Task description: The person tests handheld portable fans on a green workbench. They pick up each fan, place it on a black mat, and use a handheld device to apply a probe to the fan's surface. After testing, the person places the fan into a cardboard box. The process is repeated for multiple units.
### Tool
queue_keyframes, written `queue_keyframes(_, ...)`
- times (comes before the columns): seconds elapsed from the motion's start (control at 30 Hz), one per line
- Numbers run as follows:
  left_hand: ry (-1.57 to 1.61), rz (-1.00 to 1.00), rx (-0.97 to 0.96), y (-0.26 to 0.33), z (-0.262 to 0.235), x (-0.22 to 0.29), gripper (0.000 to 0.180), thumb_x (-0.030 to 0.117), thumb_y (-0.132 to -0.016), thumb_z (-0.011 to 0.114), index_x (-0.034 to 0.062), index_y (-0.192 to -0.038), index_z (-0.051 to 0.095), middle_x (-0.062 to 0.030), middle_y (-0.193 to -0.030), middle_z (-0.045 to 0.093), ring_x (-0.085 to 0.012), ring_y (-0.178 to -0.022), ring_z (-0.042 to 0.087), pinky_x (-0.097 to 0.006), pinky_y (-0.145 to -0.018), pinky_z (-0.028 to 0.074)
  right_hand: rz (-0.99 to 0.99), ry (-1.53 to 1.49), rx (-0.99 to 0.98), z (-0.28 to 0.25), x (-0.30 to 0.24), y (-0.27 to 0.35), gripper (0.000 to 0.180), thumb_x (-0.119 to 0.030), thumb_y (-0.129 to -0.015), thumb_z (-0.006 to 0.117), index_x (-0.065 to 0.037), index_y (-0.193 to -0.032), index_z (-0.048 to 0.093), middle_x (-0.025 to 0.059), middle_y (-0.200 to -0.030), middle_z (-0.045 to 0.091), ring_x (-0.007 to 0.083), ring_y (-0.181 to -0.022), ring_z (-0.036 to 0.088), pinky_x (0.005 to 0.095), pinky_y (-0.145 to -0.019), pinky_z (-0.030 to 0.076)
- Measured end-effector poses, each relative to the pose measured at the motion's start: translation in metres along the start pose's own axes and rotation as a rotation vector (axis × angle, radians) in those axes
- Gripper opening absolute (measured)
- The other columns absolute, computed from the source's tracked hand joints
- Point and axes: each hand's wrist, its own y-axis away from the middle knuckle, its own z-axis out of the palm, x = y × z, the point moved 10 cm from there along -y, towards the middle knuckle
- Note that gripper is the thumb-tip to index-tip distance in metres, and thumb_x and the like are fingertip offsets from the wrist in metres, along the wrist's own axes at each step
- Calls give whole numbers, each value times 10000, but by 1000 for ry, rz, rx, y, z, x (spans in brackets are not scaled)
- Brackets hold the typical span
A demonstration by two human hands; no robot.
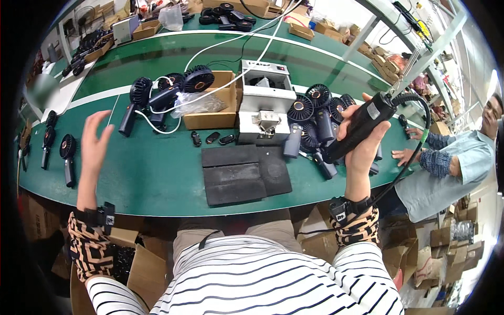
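Note:
My right hand (361, 142) grips a black corded electric screwdriver (357, 126), held tilted above the right side of the green table (152, 173); its cable (415, 152) loops down past my wrist. My left hand (94, 142) is raised over the left side of the table, fingers spread, holding nothing. Nearest to it lies a black handheld fan (67, 157). A pile of black handheld fans (315, 113) sits just left of the screwdriver. Black foam pads (241, 173) lie in front of me.
A grey benchtop machine (265, 102) stands at centre, a cardboard box (212, 107) with a plastic bag beside it, more fans (157, 97) to its left. Three small black parts (212, 138) lie near the pads. Another person (446, 163) sits at right with hands on the table.

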Motion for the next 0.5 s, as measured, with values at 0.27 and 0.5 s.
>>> queue_keyframes(0.27,74,776,-548,56,191,361,413,216,-824,652,127,-1222,585,-73,-1181,557,-233,-942,589,-348,-822,434,-43,19,-44,-5,-4,-13,826,-699,-909,366,-12,-1367,351,103,-900,564,125,-566,526,260,-494,437)
queue_keyframes(0.5,-327,975,-457,74,310,400,340,279,-867,572,66,-1116,662,-247,-1348,476,-281,-955,625,-423,-533,512,64,-110,24,-38,17,10,832,-692,-883,455,-33,-1380,354,78,-921,562,92,-561,500,211,-471,403)
